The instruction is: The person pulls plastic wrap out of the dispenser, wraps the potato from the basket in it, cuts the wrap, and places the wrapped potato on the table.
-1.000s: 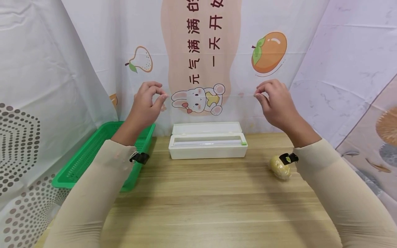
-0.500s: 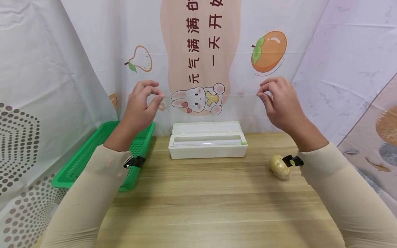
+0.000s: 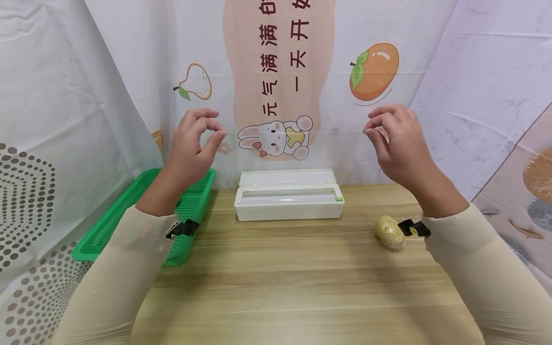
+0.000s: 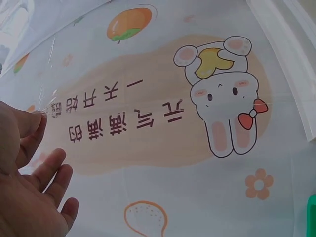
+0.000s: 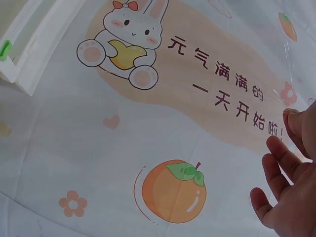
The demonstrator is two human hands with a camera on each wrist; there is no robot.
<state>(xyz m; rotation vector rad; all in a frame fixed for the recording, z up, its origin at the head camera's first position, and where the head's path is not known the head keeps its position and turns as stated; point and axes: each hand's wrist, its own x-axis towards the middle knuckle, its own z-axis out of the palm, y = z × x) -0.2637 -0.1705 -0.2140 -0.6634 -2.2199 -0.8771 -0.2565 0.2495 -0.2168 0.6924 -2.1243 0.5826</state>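
Note:
Both hands are raised above the table, well apart, with a sheet of clear cling film (image 3: 327, 133) stretched between them. My left hand (image 3: 193, 146) pinches one corner between thumb and index finger; the remaining fingers stay loosely bent. On the other side, my right hand (image 3: 398, 143) pinches the opposite corner the same way. Faint creases of film show by the fingertips in both wrist views. Below and between the hands stands a white cling film box (image 3: 289, 212), lid raised, with a roll inside. Whether the sheet still joins the roll is hard to see.
A green perforated basket (image 3: 183, 251) stands at the left, partly behind the left forearm. A yellow, potato-like item in clear film (image 3: 389, 233) lies on the wooden table (image 3: 284, 282) near the right wrist. A printed curtain (image 3: 276, 48) hangs behind.
The hands have drawn farther apart, the left moving slightly left and the right moving right, both still pinching the film. The box, basket and wrapped item stay put.

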